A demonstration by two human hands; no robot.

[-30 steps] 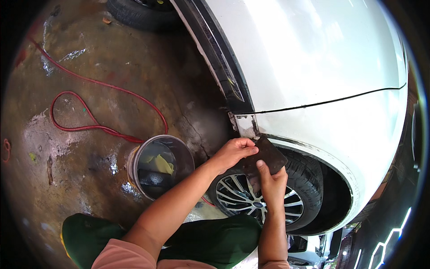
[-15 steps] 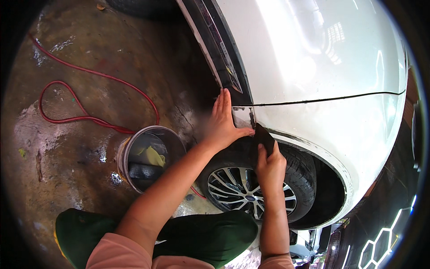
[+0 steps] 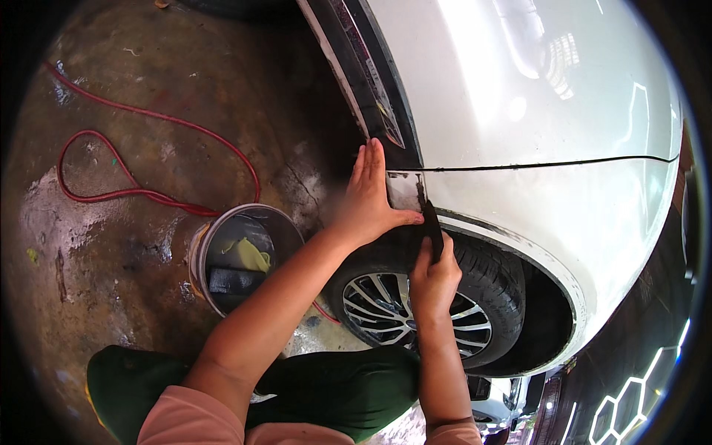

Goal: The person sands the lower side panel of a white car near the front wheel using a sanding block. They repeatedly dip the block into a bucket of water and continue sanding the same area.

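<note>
My left hand [image 3: 368,196] lies against the car's lower body edge by the door seam, fingers stretched out together and thumb spread to the right. The thumb tip reaches the lower end of a small pale patch [image 3: 404,190] with dark marks on it. My right hand [image 3: 436,276] is closed on a thin, dark flat piece [image 3: 433,230], seen nearly edge-on. Its upper tip meets the panel just right of my left thumb, at the front of the wheel arch [image 3: 512,239]. What the piece is made of cannot be made out.
Below my hands sits the car's wheel [image 3: 378,305]. To the left stands a bucket [image 3: 194,261] of water holding a yellow-green cloth [image 3: 254,256] and a dark block [image 3: 236,281]. A red hose [image 3: 148,113] loops over the wet floor. White car panels [image 3: 564,200] fill the right.
My right hand has shifted slightly left and turned, so the dark piece now shows narrower and more upright. My left hand stays at the same place on the panel.
</note>
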